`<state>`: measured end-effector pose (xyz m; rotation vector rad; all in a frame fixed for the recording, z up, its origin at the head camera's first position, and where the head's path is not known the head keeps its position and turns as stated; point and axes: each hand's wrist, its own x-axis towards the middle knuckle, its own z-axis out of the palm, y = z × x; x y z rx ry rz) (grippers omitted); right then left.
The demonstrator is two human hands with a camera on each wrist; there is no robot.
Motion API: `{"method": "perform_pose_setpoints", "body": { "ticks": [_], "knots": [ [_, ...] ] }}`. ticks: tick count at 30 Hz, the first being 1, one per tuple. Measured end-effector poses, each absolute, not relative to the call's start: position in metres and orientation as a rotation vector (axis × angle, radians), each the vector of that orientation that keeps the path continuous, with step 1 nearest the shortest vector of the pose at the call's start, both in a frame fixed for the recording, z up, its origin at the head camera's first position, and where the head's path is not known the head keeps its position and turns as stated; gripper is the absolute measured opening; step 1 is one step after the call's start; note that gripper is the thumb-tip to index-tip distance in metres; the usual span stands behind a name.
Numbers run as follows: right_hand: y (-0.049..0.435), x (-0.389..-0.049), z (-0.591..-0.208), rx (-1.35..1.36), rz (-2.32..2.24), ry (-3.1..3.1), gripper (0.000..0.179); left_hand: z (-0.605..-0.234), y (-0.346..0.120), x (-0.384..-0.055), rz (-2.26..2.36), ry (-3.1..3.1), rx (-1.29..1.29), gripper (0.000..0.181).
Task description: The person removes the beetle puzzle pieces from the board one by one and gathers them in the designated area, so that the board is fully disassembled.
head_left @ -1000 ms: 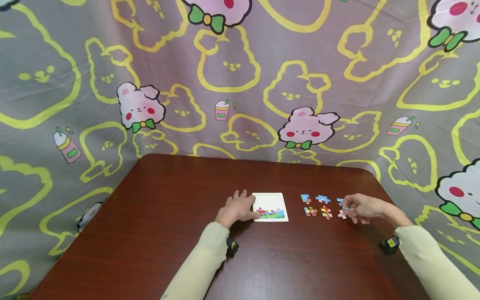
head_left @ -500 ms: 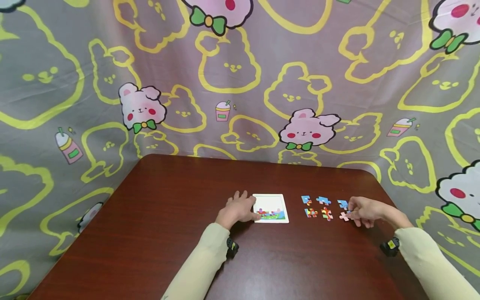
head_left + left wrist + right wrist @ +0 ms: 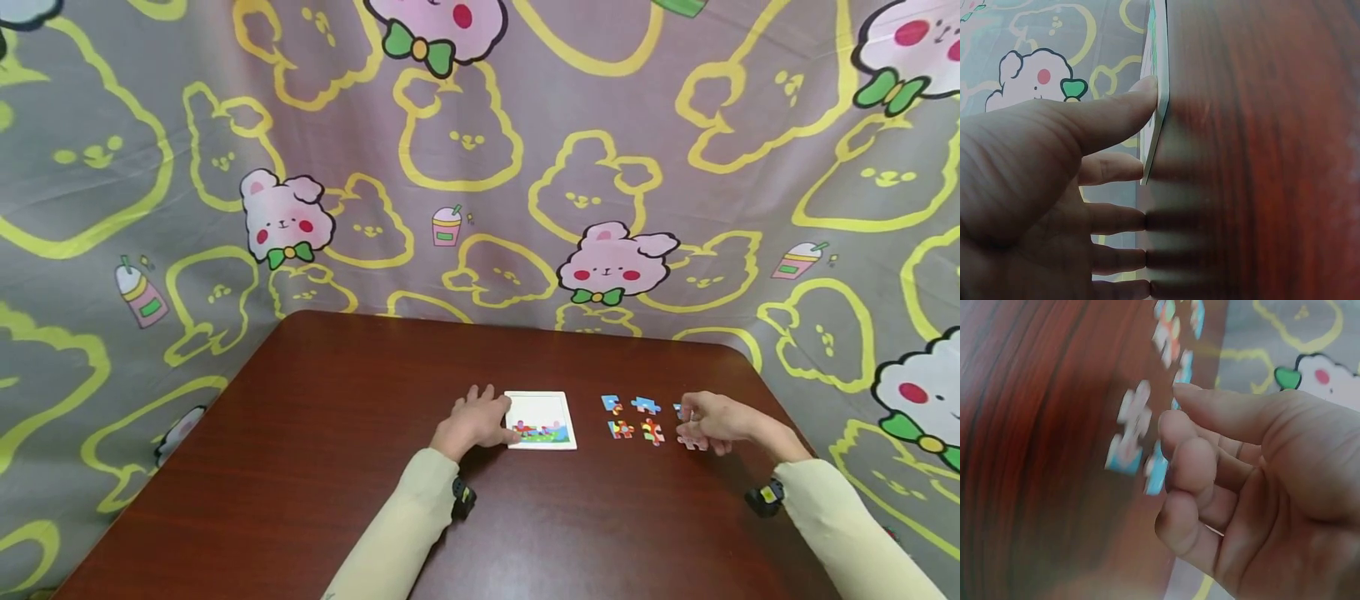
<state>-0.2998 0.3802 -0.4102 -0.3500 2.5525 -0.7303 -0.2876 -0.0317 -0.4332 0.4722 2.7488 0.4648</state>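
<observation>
In the head view a white puzzle board [image 3: 536, 406] lies on the table, with a colourful strip along its near edge. My left hand [image 3: 474, 422] rests at its left side. In the left wrist view the thumb [image 3: 1132, 109] lies on the board's edge, while the other fingers are spread toward the table. My right hand [image 3: 712, 423] is bent over the rightmost jigsaw pieces. In the right wrist view its fingers are loosely curled, with no piece visibly held. Near them lie a pink piece [image 3: 1135, 406], a pink-and-blue piece [image 3: 1124, 455] and a blue piece [image 3: 1157, 472].
Left of my right hand are more jigsaw pieces in two rows, including a blue piece [image 3: 646, 405] and a red-and-yellow piece [image 3: 652, 432]. The dark wooden table [image 3: 360, 400] ends against a patterned cloth [image 3: 465, 217] behind.
My right hand shifts slightly right, then back left over the rightmost pieces. The left hand stays at the board, and the head view tilts slightly.
</observation>
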Motion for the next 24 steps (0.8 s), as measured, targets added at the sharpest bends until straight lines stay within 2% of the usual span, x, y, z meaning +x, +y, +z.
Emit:
{"method": "perform_pose_setpoints", "body": {
  "ticks": [10, 24],
  "knots": [
    [0.339, -0.302, -0.402, -0.525, -0.886, 2.528, 0.017, -0.434, -0.032, -0.288, 0.482, 2.744, 0.476, 0.069],
    [0.291, -0.309, -0.411, -0.657, -0.971, 2.596, 0.014, -0.433, -0.033, -0.287, 0.472, 2.743, 0.472, 0.067]
  ]
}}
